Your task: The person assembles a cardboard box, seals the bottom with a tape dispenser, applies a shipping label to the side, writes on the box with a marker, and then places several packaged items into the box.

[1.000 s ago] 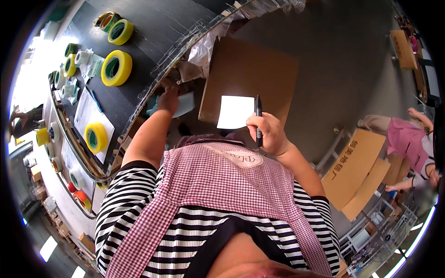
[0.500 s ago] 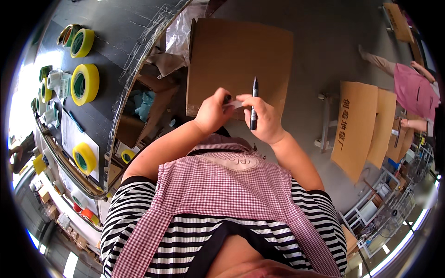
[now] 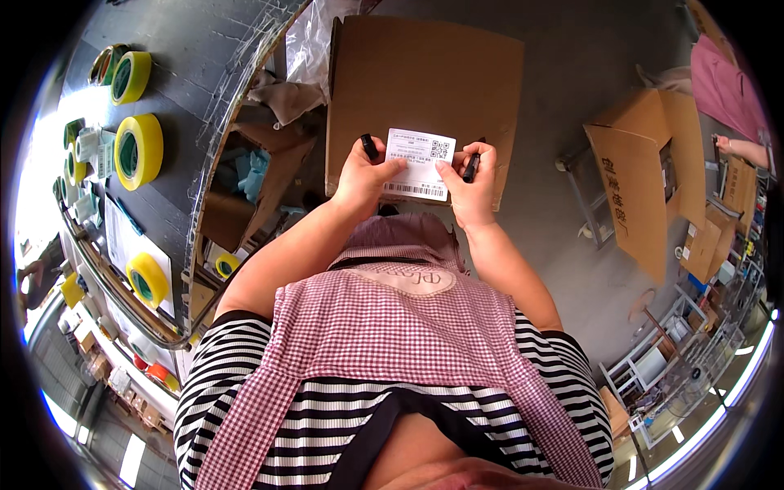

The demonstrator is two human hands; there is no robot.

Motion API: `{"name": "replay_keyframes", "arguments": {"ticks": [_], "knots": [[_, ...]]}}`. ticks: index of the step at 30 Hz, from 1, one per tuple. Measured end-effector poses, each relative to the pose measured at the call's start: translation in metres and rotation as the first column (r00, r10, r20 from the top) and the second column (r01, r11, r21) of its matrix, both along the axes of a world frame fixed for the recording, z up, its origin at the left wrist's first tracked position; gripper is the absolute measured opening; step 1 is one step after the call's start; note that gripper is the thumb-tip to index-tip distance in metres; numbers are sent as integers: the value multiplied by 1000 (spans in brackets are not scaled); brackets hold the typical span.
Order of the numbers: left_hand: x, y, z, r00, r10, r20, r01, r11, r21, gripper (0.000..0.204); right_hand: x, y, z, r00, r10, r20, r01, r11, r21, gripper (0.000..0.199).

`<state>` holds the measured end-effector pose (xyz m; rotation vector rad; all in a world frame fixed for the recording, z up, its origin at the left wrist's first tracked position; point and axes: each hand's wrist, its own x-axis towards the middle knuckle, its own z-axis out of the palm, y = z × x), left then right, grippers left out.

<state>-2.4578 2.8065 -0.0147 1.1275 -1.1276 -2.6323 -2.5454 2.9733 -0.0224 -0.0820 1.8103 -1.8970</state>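
Head view, centre of the frame: a white printed label is held up between the two hands, over the lower part of a closed brown cardboard box; whether it touches the box cannot be told from here. It looks like a single thin sheet, so it should weigh next to nothing, lie fairly flat when held at both sides, and crease or tear if pulled hard. How slippery its surface is, and whether its back is sticky, cannot be seen.

The left hand pinches the label's left edge with the thumb on top, while its fingers also close around a short black cap. The right hand has its thumb on the right edge, with a black marker pen clamped in the curled fingers. With both hands shared this way, a light pinch on the side margins seems the best hold, clear of the square code at the upper right of the sheet and the barcode along its lower edge. At the upper left of the frame, a yellow tape roll rests on the dark tabletop
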Motion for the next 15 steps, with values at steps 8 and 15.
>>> {"name": "replay_keyframes", "arguments": {"ticks": [8,15], "knots": [[-16,16,-60,934,-47,354,211,873,-440,39,2,5,-56,977,77,-198,8,918,396,40],[-42,19,-95,849,-72,523,470,556,-686,40,-12,-9,-96,952,65,-298,115,828,549,43]]}}
